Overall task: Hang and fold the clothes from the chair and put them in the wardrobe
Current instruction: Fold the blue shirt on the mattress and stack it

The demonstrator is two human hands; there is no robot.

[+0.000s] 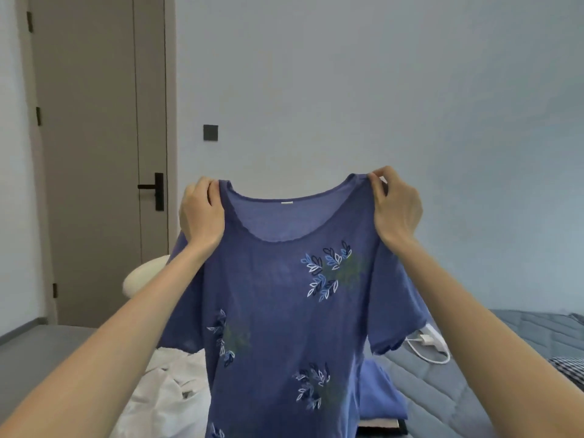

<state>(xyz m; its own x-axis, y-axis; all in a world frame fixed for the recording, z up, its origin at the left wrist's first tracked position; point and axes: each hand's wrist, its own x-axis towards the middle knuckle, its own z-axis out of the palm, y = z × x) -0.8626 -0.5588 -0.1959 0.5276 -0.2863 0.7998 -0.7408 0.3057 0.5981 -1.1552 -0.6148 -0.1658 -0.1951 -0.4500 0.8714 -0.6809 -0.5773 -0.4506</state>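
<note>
you've got the blue t-shirt pinched at both shoulders, left hand and right hand level, so it hangs straight down mid-frame over the bed, equally near both hands.

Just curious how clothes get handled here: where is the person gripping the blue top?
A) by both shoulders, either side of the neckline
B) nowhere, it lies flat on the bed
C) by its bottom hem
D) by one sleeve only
A: the left hand and right hand each pinch a shoulder of the blue top, which hangs spread between them.
</note>
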